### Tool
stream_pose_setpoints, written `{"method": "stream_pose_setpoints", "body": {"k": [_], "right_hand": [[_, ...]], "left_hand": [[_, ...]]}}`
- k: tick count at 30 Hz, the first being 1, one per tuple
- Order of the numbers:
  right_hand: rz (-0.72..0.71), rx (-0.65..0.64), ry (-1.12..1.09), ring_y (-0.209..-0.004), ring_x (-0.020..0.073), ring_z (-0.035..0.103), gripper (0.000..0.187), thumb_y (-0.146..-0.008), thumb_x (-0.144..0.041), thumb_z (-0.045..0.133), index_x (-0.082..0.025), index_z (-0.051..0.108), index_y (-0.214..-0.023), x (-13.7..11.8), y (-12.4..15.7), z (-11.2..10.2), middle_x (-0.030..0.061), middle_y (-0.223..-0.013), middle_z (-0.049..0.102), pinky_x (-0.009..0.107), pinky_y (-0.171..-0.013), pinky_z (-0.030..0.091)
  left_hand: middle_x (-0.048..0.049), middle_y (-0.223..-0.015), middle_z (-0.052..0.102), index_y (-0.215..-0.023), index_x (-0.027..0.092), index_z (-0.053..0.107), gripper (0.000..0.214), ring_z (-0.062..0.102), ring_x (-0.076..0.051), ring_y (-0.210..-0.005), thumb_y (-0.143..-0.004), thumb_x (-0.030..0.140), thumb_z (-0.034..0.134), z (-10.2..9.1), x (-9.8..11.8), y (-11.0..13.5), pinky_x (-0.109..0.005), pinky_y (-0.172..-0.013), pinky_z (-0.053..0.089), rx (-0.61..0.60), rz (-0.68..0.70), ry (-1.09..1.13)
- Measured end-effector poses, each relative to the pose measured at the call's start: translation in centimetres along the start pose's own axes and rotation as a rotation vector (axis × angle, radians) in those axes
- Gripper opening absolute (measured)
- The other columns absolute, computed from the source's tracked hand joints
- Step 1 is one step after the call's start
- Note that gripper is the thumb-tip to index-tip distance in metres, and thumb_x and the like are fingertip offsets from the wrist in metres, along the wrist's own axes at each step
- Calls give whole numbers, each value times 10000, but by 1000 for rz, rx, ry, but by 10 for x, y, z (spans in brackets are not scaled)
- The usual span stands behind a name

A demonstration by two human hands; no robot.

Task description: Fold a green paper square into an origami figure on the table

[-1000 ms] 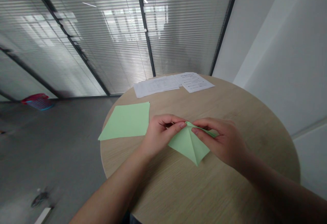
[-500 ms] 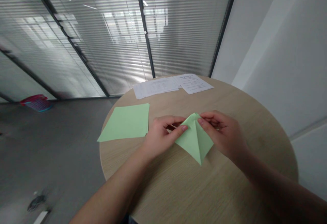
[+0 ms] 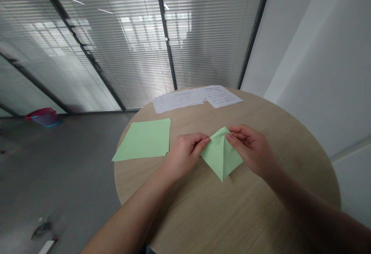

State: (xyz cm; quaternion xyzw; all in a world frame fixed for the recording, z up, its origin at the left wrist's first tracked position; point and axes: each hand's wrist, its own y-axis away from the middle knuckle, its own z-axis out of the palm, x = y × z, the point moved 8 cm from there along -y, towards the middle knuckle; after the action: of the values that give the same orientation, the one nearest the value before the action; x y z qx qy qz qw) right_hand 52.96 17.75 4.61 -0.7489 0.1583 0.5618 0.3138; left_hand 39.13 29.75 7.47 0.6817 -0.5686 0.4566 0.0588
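Note:
A folded light-green paper (image 3: 222, 156), kite-shaped with a centre crease and its point toward me, lies on the round wooden table (image 3: 255, 207). My left hand (image 3: 187, 153) pinches its upper left edge with curled fingers. My right hand (image 3: 252, 149) pinches its upper right edge, fingers closed on the paper near the top corner. Both hands rest on the tabletop on either side of the fold.
A stack of flat green square sheets (image 3: 145, 139) lies to the left near the table's edge. White printed sheets (image 3: 197, 96) lie at the far side. Beyond are a glass wall with blinds, a white wall at right, and a pink basket (image 3: 43, 116) on the grey floor.
The folded paper has been turned and raised slightly, its top corner now between both hands' fingertips. My right hand shifted from lying over the right flap to pinching the upper edge.

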Motion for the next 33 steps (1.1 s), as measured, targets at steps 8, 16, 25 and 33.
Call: {"method": "stream_pose_setpoints", "body": {"k": [8,16,25,33], "right_hand": [[77,-18,-23,-590,196,665,311,-849,-493,712,-228,736,-1009,7,-7,3,34,-737,756,299,-513,475],[-28,15,22,-780,219,720,323,-871,-460,719,-234,737,-1101,5,-9,1,83,-970,779,329,-620,563],[-353,143,-231,-1283,317,601,443,-988,-447,624,-402,542,-1421,-34,10,-15,88,-1537,496,418,-729,653],[-93,-126,-163,-798,197,709,319,-1025,-476,584,-243,739,-1178,-20,14,19,73,-985,756,348,-699,637]], "left_hand": [[-69,-983,778,-1182,188,737,330,691,-187,-846,-1048,342,478,9,-3,-1,-289,-726,481,-71,-67,18],[-3,-679,610,-847,163,751,383,492,-132,-612,-947,496,593,24,-28,-3,-248,-565,370,-26,-245,368],[10,-685,602,-751,180,708,469,490,-117,-607,-749,637,816,-12,-59,6,-221,-560,404,569,-383,833],[40,-658,546,-759,179,668,478,439,-89,-582,-746,624,844,-14,-53,3,-202,-548,403,559,-296,924]]}}
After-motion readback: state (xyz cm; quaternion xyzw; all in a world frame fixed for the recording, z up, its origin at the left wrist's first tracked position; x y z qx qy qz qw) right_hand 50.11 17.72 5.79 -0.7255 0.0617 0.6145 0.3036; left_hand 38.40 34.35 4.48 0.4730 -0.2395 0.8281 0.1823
